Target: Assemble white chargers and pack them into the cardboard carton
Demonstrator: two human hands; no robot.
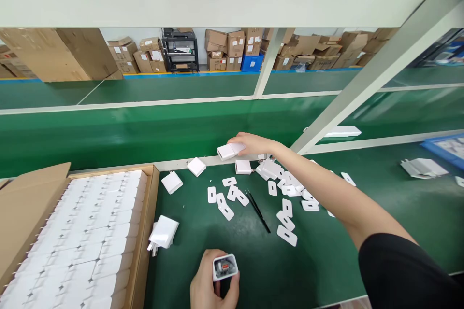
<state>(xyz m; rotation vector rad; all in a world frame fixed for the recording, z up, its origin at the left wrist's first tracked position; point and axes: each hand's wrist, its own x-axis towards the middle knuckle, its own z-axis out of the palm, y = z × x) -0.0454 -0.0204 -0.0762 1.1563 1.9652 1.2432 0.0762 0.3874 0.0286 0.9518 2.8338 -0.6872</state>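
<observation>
My left hand (208,282), low in the middle of the view, is closed around a white charger housing (235,270). Its open end faces up, showing an orange USB port and other parts inside. Stretched forward to the bench's back edge, my right hand (250,144) grips a white charger (225,152). Just below it another white charger (242,167) lies on the green bench. Flat white end plates (225,207) with slots are scattered between the hands. Black tweezers (258,210) lie among them.
An open carton (149,231) packed with rows of white chargers stands on the left. Several loose chargers (172,182) lie beside it. More end plates (287,235) and chargers lie under my right forearm. A slanted metal post (348,96) rises at right. Cardboard boxes line the far wall.
</observation>
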